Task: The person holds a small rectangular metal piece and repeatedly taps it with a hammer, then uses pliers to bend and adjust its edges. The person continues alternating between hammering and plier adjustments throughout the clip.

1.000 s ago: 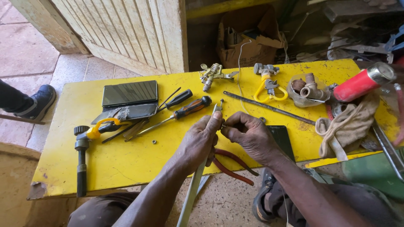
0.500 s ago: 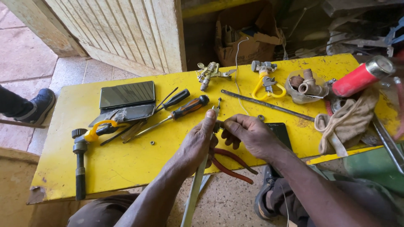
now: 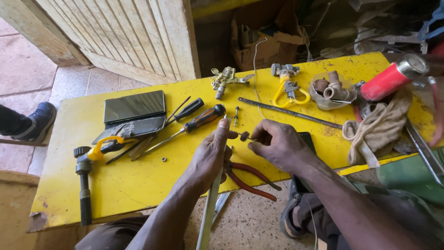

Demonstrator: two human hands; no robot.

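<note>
Over the near middle of the yellow table [image 3: 138, 180], both hands work close together. Left hand [image 3: 210, 155] is wrapped around a pale metal rod [image 3: 209, 217] that rises from below the table's near edge; its fingers are shut on the rod, thumb up at the top. Right hand [image 3: 277, 146] sits just right of it, fingertips pinched narrow on a small dark round part [image 3: 243, 136] held between the two hands, just above the table.

Red-handled pliers [image 3: 252, 178] lie under the hands, handles poking past the table's near edge. A dark phone [image 3: 307, 143] lies partly hidden beneath the right hand.

Left of the hands, open yellow surface runs to the table's near-left corner, broken only by a small nut [image 3: 163, 159]. Farther left a black-and-yellow tool [image 3: 85, 185] reaches almost to the near edge. Behind the hands lie an orange-and-black screwdriver [image 3: 194, 122], a black-handled screwdriver [image 3: 185, 111] and a dark flat case [image 3: 134, 106]. A long metal bar [image 3: 289, 112] crosses the table behind the right hand. Toward the table's right end: a beige rag [image 3: 377, 129], a red canister [image 3: 391, 78], and a clear bowl of fittings [image 3: 330, 90]. A brass valve [image 3: 224, 78] and a yellow-handled cutter [image 3: 289, 88] sit near the far edge.

Compared with half a second ago, the hands have drawn slightly apart, and the small part now shows between them; tools on the table lie unchanged.
</note>
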